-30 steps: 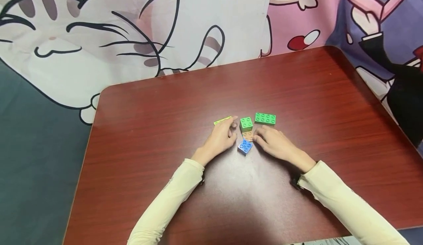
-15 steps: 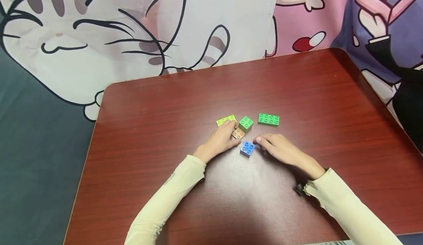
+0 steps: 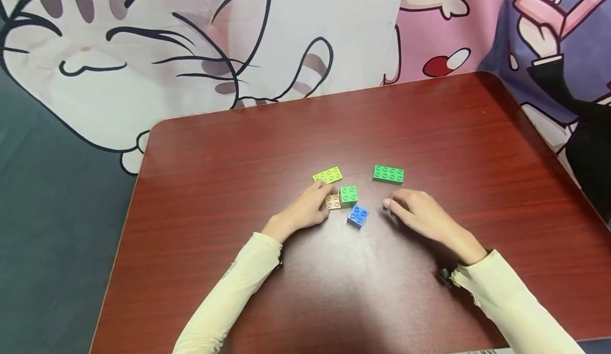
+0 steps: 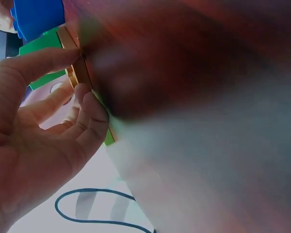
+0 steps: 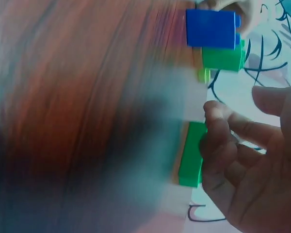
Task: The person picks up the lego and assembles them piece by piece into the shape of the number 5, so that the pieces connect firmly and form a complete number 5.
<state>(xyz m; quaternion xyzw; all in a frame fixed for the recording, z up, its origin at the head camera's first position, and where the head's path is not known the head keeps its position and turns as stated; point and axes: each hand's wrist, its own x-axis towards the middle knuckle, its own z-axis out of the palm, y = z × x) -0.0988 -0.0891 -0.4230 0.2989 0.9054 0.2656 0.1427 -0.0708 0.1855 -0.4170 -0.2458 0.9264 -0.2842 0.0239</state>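
Observation:
In the head view my left hand (image 3: 302,209) pinches a thin tan toy building brick (image 3: 332,201) between thumb and fingers. A green square brick (image 3: 348,197) sits at the right end of the tan one, rising higher than it. The left wrist view shows the thumb and a fingertip on the edges of the tan piece (image 4: 78,73). Just right of these lies a blue square brick (image 3: 358,216), studs up. My right hand (image 3: 425,213) hovers low over the table to the right, fingers loosely bent, holding nothing.
A lime flat brick (image 3: 328,174) lies just beyond my left fingers. Farther right, a long green brick (image 3: 388,174) rests beyond my right hand. All are on a reddish-brown wooden table (image 3: 229,184), with a cartoon-printed cloth (image 3: 281,30) behind its far edge.
My left hand has taken hold of the tan brick and drawn it left and nearer, the green square brick moving along. My right hand has left the tan brick and backed off rightward.

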